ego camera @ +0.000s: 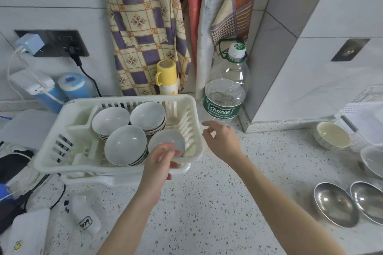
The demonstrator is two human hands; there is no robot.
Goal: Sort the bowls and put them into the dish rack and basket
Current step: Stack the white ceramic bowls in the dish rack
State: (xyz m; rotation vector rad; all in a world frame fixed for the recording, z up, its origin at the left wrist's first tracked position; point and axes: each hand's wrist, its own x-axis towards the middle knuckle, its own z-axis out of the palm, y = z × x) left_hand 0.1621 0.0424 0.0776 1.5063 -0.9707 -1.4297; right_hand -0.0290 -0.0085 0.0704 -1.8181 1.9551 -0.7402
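The left hand [159,163] is setting a small grey dish [166,141] into the front right corner of the white dish rack [51,151], fingers pinching its near rim. To do this well, it should be lowering the dish flat beside the stacked bowls [125,145] before letting go. The right hand [222,141] is hovering beside the rack over the bench [207,203], fingers loosely spread and seemingly empty. Steel bowls [333,203] are waiting far right.

Steel bowl [371,198] cut off right
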